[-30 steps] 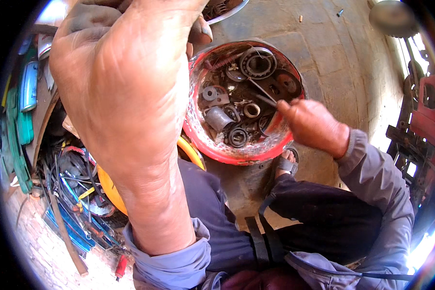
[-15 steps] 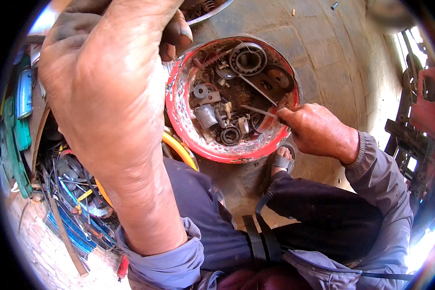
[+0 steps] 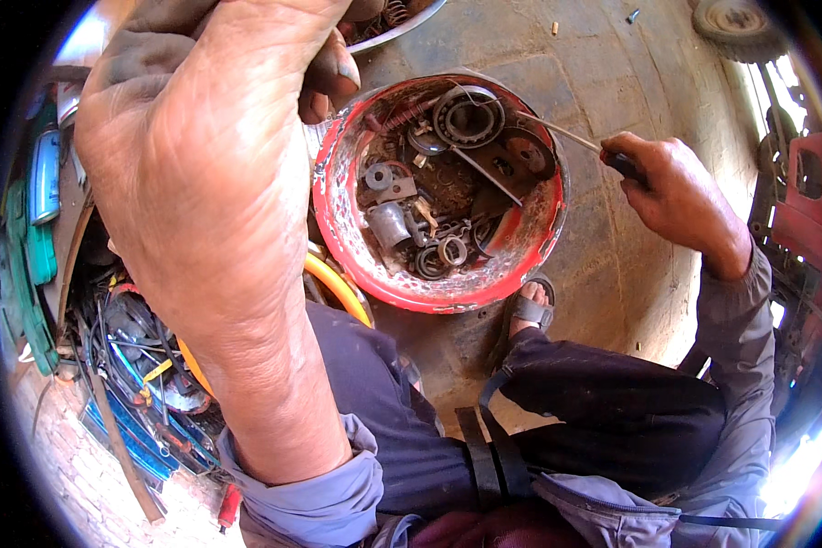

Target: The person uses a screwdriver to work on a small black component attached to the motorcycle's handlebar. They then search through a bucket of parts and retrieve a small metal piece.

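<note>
My right hand [image 3: 671, 187] is closed round the dark handle of a screwdriver [image 3: 566, 135], right of a red-rimmed metal basin [image 3: 411, 297]. The screwdriver's thin shaft points left, its tip over the basin's upper right rim. In the basin lie a large ball bearing [image 3: 467, 116], a metal rod [image 3: 487, 175], a grey cylindrical part [image 3: 388, 225], a small ring [image 3: 451, 250] and several other worn metal parts. My left hand [image 3: 210, 128] is raised close in front of the view, left of the basin. Its visible fingers are curled; what they hold, if anything, is hidden.
Beyond the basin, another metal bowl [image 3: 402, 27] holds a spring. A yellow ring-shaped rim [image 3: 338, 288] shows by my left leg. At the left are cables and tools [image 3: 151, 356] and a blue can [image 3: 46, 178]. A wheel [image 3: 738, 27] and red metal frame [image 3: 813, 178] stand right.
My right hand has moved up and right with the screwdriver, drawing its tip from the parts to the basin's upper right rim. The small ring shows more plainly. My left hand has barely moved.
</note>
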A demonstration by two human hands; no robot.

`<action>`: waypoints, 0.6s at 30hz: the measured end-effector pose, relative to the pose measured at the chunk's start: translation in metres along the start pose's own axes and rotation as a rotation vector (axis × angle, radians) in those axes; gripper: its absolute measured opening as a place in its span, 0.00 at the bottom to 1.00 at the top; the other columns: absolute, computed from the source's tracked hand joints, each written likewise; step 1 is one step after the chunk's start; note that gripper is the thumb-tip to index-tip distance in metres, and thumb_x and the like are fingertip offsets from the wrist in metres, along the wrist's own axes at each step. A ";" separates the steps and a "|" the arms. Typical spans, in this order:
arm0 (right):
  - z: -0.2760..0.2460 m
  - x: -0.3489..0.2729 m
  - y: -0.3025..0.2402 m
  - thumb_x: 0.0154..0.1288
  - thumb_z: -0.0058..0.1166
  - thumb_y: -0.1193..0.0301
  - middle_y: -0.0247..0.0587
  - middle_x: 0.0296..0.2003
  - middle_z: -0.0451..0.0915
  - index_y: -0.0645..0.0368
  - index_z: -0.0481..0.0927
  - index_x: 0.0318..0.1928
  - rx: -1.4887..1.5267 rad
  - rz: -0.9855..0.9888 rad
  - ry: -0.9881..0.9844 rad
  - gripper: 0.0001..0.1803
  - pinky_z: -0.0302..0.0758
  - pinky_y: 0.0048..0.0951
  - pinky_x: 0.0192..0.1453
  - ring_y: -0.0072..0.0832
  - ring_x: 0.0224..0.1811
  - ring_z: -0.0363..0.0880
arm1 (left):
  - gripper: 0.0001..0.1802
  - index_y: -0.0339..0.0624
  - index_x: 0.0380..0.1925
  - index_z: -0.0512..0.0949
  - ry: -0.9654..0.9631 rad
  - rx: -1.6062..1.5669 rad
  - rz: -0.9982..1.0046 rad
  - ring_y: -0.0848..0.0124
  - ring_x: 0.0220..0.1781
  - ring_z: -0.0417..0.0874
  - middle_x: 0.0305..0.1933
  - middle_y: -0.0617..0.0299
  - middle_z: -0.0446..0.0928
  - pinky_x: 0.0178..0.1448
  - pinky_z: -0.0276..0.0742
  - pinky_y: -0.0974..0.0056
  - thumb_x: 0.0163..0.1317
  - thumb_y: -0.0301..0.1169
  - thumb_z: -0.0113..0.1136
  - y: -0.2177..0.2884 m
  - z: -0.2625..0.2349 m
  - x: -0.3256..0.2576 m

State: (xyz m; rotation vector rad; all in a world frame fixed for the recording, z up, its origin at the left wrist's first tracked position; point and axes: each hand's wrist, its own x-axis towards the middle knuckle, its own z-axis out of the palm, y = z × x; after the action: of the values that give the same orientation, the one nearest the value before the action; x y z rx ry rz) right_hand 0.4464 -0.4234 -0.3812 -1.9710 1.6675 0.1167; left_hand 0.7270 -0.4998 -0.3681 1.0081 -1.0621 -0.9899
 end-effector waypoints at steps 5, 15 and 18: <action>0.037 0.036 0.026 0.51 0.51 0.81 0.60 0.37 0.83 0.69 0.81 0.44 0.067 0.005 -0.175 0.17 0.80 0.40 0.46 0.50 0.42 0.84 | 0.12 0.36 0.45 0.83 -0.253 0.003 0.030 0.79 0.25 0.77 0.31 0.62 0.82 0.29 0.69 0.76 0.66 0.31 0.62 -0.004 -0.030 0.012; 0.083 0.033 -0.002 0.52 0.55 0.79 0.63 0.33 0.80 0.66 0.80 0.44 0.310 -0.223 -0.122 0.16 0.79 0.45 0.42 0.57 0.40 0.81 | 0.13 0.37 0.48 0.83 -0.276 0.037 -0.029 0.79 0.28 0.76 0.34 0.62 0.82 0.32 0.66 0.75 0.67 0.31 0.61 0.001 -0.023 0.007; 0.101 0.018 -0.023 0.52 0.54 0.80 0.62 0.31 0.80 0.67 0.78 0.40 0.303 -0.203 -0.267 0.12 0.78 0.47 0.41 0.57 0.38 0.81 | 0.13 0.36 0.48 0.83 -0.313 0.030 -0.021 0.79 0.28 0.76 0.34 0.62 0.82 0.32 0.67 0.75 0.66 0.30 0.62 -0.001 -0.022 0.007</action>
State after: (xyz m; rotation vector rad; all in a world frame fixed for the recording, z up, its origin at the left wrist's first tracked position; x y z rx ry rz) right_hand 0.5002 -0.3913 -0.4656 -1.7931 1.2307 0.0451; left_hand 0.7493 -0.5033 -0.3711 0.9075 -1.3286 -1.1782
